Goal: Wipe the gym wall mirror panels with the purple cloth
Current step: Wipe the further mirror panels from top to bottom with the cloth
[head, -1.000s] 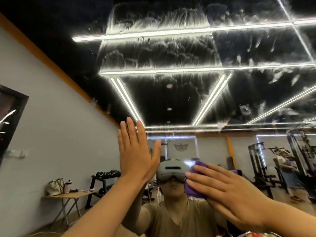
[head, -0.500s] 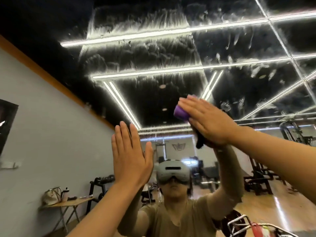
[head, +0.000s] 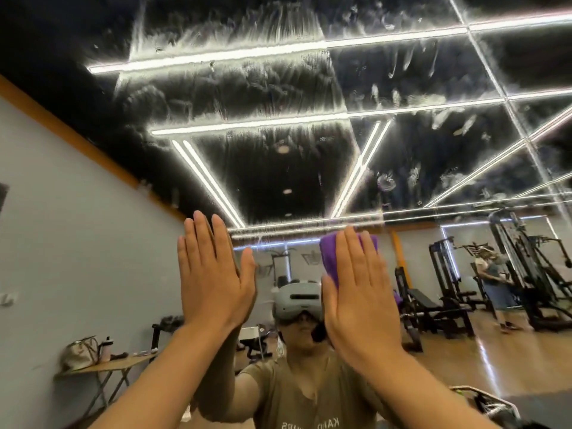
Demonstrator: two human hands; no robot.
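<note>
Step in hand: a wiping pass over the mirror, with the purple cloth pressed flat to the glass at about head height.
Right hand: fingers straight and together, palm pushing the cloth against the mirror; the grip is a flat press, not a pinch.
Left hand: fingers straight and lightly spread, palm set on the bare glass just beside the right hand, holding nothing; it appears to serve as a brace.
Purple cloth: bunched under the right palm, showing above and to the left of the fingers, between hand and mirror.
Mirror surface: streaks, smears and dried drip marks cover the upper area, above the hands; a vertical seam between panels runs at upper right.
Progress (judged): the marked upper glass looks not yet cleaned.
Next move (judged): carrying the cloth upward into the streaked zone calls for steady palm pressure and overlapping strokes, with the left hand steadying the reach.
Writing: the shirt in the reflection bears mirrored letters at the lower edge, too cut off to read; no brand legible on the headset.
</note>
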